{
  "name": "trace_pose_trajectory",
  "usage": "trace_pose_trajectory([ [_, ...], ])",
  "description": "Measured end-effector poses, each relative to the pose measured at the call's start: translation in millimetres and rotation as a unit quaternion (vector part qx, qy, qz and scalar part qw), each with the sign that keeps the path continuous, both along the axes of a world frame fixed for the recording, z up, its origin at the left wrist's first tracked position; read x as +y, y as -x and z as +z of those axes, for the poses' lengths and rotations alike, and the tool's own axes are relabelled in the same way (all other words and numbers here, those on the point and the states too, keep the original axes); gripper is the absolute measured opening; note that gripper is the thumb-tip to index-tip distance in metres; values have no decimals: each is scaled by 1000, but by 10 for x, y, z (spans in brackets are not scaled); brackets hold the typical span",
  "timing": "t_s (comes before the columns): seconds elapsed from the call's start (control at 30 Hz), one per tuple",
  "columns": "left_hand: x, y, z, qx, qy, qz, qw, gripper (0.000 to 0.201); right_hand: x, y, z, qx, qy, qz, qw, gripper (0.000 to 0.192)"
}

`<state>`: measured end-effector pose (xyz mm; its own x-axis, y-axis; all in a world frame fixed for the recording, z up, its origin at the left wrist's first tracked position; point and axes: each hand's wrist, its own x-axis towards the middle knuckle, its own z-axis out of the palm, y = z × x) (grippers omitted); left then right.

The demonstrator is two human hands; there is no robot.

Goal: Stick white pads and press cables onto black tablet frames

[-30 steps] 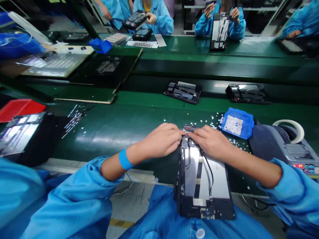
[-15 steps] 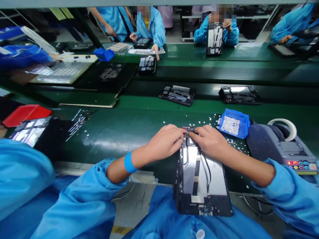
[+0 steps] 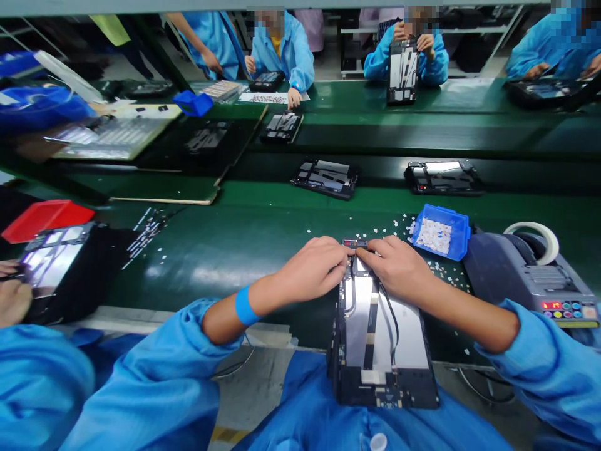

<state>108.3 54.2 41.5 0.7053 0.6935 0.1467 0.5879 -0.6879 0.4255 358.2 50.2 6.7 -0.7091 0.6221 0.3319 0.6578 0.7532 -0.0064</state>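
An opened tablet chassis with a silvery inner plate and black cables lies across the green bench edge and my lap. My left hand and my right hand meet at its far end, fingertips pressing on a small component at the top edge. Both hands have curled fingers touching the tablet; what lies under the fingertips is hidden. A blue band circles my left wrist.
A blue tray of small white pieces sits right of my hands, with white bits scattered around. A grey tape dispenser stands at the right. Two more tablet chassis lie on the conveyor. Co-workers sit opposite; a neighbour's hand at left.
My hands stay on the tablet's far end. The view has tilted up slightly. The chassis on the conveyor have drifted left, and a neighbour's hand has appeared at the left edge.
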Motion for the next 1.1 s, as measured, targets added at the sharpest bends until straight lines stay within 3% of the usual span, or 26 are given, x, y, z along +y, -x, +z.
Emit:
trace_pose_trajectory([
  [0.17,-25,26,-47,61,-63,3,996,19,12,11,-2,0,7,9,1000,35],
  [0.47,-39,18,-27,155,-195,-78,965,20,11,-5,-26,11,-27,18,999,34],
  [0.93,-110,-16,-69,176,-208,-70,960,18,-13,0,14,-4,-24,17,1000,35],
  [1.1,-115,-47,-42,157,-173,-60,970,17,-33,15,39,-28,-11,4,1000,35],
])
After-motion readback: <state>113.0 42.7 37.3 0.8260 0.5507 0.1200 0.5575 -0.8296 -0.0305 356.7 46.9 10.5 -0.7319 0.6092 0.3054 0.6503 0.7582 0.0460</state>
